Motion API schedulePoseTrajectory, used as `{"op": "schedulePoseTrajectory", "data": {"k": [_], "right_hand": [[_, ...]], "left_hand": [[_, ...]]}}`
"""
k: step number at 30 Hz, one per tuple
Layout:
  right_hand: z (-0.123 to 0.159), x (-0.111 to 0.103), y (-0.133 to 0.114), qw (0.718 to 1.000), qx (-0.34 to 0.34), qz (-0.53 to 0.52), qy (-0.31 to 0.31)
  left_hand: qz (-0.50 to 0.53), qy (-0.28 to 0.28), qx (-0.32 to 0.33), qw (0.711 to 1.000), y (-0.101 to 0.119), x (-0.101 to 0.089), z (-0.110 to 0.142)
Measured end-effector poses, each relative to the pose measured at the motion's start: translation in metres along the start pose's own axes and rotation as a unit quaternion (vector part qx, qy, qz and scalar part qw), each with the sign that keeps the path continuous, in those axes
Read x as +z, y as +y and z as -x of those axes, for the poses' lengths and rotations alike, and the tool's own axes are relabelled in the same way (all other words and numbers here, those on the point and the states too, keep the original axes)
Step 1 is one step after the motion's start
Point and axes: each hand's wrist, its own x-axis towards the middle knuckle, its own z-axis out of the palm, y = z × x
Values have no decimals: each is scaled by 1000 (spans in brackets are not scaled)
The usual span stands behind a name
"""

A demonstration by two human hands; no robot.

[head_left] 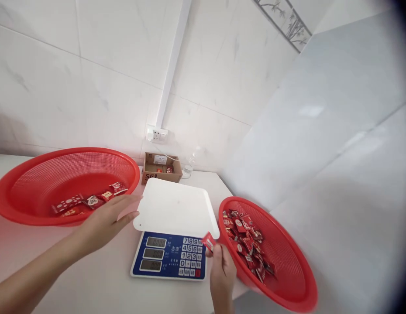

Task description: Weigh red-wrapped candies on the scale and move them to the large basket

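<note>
My right hand (221, 272) pinches a small red packet (208, 241) just above the right edge of the blue scale keypad (189, 257). The scale's white weighing tray (177, 208) is bare. My left hand (108, 220) lies open with fingers stretched flat, between the tray's left edge and the large red basket (32, 213) on the left. That basket holds several red packets (91, 201). A second red basket (288, 279) on the right holds a heap of similar packets (247, 244).
A small cardboard box (161, 168) stands behind the scale against the tiled wall, with a clear bottle (189, 168) beside it. A wall socket (158, 135) sits above. The white counter ends at the right, where the right basket overhangs.
</note>
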Motion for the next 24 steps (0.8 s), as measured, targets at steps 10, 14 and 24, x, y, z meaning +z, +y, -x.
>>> {"op": "schedulePoseTrajectory", "data": {"k": [10,14,24], "right_hand": [[-2,60,-88,954,-97,12,-284],[-18,51,-91,937,-50,19,-346],[-120,-46,-43,928,21,321,-190]], "left_hand": [[396,-215,51,891,54,39,-11],[333,-180,64,923,44,41,-25],[-20,-34,114,993,8,70,-51]]}}
